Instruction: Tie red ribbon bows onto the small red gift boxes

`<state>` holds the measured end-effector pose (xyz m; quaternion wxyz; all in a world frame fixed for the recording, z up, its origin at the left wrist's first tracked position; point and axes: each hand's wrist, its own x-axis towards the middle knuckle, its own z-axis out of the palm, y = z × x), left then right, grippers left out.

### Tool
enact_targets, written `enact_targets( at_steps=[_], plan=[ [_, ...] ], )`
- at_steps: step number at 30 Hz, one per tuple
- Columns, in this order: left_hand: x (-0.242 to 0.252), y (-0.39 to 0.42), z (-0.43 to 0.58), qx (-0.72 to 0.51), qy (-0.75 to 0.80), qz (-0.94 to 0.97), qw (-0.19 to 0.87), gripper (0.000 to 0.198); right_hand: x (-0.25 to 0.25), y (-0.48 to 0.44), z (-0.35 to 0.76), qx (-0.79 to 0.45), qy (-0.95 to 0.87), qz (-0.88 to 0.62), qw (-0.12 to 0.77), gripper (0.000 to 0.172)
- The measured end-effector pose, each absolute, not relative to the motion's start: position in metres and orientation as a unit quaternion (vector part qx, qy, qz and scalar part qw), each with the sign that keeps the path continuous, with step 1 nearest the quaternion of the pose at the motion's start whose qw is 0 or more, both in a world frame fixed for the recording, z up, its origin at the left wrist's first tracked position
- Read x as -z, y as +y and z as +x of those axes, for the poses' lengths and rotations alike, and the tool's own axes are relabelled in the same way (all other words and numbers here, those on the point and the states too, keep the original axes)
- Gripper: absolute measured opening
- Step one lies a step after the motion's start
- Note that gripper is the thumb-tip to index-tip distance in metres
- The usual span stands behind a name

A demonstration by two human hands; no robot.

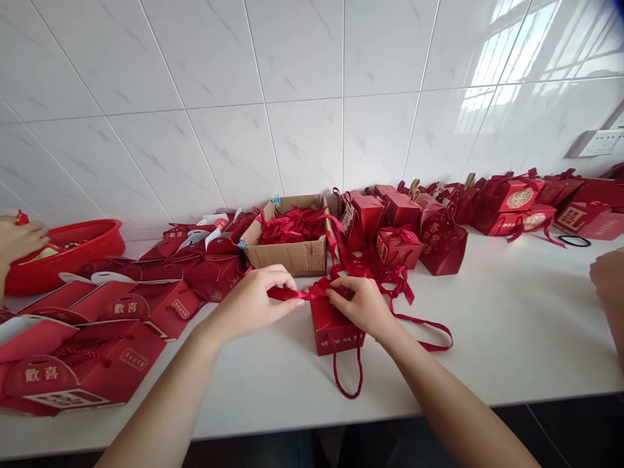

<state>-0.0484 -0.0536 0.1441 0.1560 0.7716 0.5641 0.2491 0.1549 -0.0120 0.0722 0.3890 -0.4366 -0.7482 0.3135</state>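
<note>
A small red gift box (336, 329) with a twisted cord handle (361, 377) sits on the white table in front of me. Between thumb and fingers my left hand (260, 294) pinches a red ribbon (288, 295), pulled out to the left of the box. My right hand (359, 304) is over the box top, its fingers closed on the ribbon where it crosses there; their tips partly hide that spot. A long ribbon tail (429, 323) lies looped on the table to the right.
Behind the gift box stands a cardboard carton (287, 255) full of red ribbons. Red boxes (121, 302) crowd the left, beside a red basin (63, 266) with another person's hand over it. Finished-looking boxes (441, 247) line the tiled wall. Another person's arm (609, 286) shows at right.
</note>
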Motion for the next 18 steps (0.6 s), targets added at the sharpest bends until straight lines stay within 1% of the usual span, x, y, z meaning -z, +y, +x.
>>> enact_targets(
  at_steps=[2, 4, 7, 10, 12, 15, 18],
  plan=[
    [-0.159, -0.052, -0.041, -0.244, 0.570, 0.754, 0.216, 0.029, -0.070, -0.013, 0.153, -0.291, -0.756, -0.435, 0.394, 0.021],
    [-0.168, -0.047, -0.032, -0.257, 0.561, 0.723, 0.310, 0.034, -0.069, -0.013, 0.152, -0.275, -0.768, -0.423, 0.394, 0.020],
    [-0.170, -0.032, -0.019, -0.303, 0.517, 0.689, 0.408, 0.035, -0.071, -0.014, 0.154, -0.254, -0.801, -0.383, 0.384, 0.019],
    [-0.162, -0.016, -0.008, -0.364, 0.486, 0.658, 0.445, 0.027, -0.073, -0.015, 0.156, -0.222, -0.827, -0.347, 0.383, 0.016],
    [-0.157, -0.009, -0.003, -0.378, 0.480, 0.641, 0.464, 0.026, -0.074, -0.016, 0.157, -0.213, -0.831, -0.342, 0.385, 0.021],
    [-0.151, -0.006, 0.000, -0.356, 0.452, 0.647, 0.500, 0.033, -0.073, -0.015, 0.156, -0.227, -0.820, -0.349, 0.393, 0.032],
    [-0.141, -0.009, -0.006, -0.376, 0.429, 0.660, 0.489, 0.040, -0.071, -0.014, 0.155, -0.267, -0.798, -0.364, 0.400, 0.037]
  ],
)
